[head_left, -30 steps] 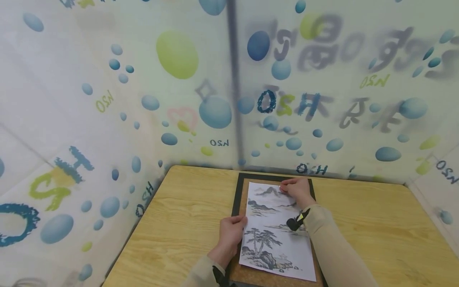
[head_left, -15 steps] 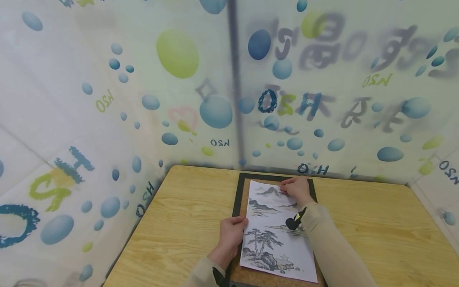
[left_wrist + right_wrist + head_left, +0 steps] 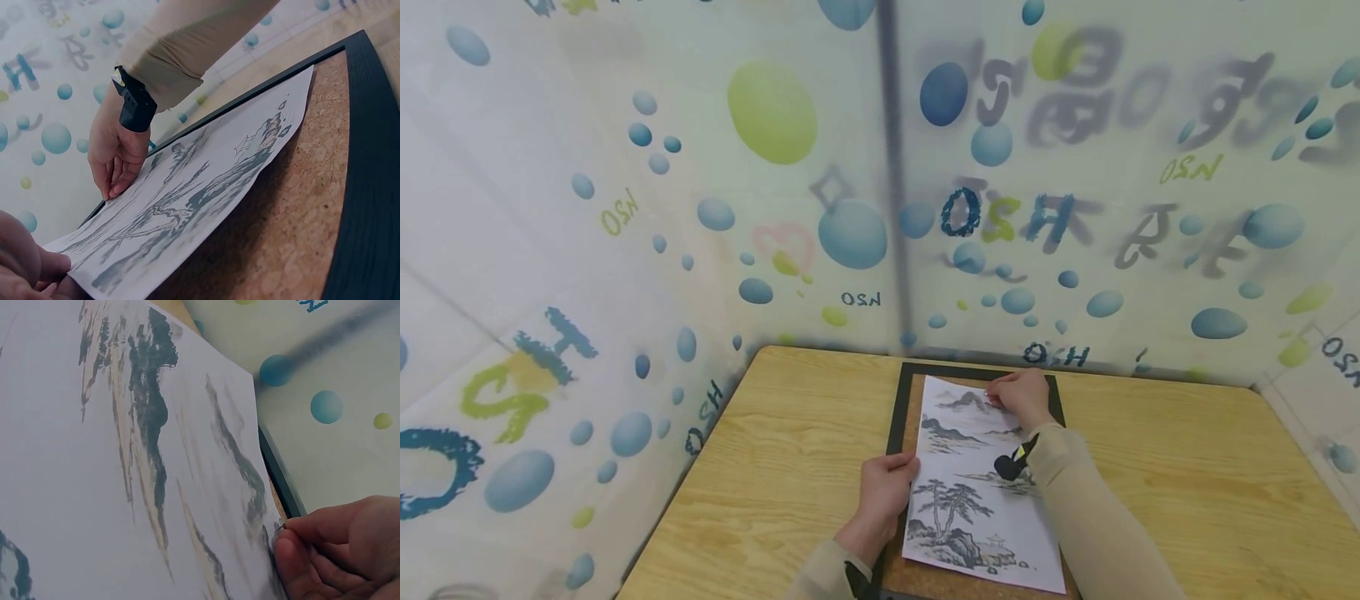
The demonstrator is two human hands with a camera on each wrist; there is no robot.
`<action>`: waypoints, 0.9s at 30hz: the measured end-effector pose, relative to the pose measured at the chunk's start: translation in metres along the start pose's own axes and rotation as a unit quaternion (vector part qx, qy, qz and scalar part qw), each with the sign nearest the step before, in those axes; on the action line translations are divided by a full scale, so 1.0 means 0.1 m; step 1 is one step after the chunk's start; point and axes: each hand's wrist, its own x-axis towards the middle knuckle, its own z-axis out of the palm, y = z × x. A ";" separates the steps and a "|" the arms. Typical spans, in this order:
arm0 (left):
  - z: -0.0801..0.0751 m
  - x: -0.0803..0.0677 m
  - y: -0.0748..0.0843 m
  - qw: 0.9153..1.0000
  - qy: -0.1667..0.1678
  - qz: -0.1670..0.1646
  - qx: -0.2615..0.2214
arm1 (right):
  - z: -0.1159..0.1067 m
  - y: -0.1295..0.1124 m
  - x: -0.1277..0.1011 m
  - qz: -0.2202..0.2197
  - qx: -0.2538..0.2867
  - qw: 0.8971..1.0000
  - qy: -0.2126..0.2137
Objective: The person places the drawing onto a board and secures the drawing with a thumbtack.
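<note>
A sheet of paper with an ink landscape (image 3: 951, 454) lies over the black-framed cork board (image 3: 912, 425), a little tilted. My left hand (image 3: 882, 493) pinches the sheet's left edge between thumb and fingers, and in the left wrist view the near edge is lifted off the cork (image 3: 319, 125). At the top edge my right hand (image 3: 1024, 398) is bent down over the sheet. Its thumb and finger pinch a small thin pin (image 3: 281, 527), mostly hidden by the fingertips. The right forearm covers part of the sheet's right side.
The board rests on a pale wooden table (image 3: 790, 433), close to its back edge. Behind and to the left hang white curtain walls (image 3: 820, 108) with blue and green dots and letters. A black camera (image 3: 137, 106) is strapped to the right wrist.
The sheet has slid very slightly up and to the right at its top left corner. Both hands keep nearly the same place and hold.
</note>
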 end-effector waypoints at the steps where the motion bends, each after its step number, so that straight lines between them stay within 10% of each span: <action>1: 0.00 0.00 0.00 1.000 0.000 0.000 0.000 | 0.00 0.00 0.00 -0.002 -0.001 1.000 0.002; 27: -0.03 -0.04 0.00 1.000 -0.017 0.015 -0.017 | 0.06 0.02 -0.06 -0.041 -0.040 0.997 0.047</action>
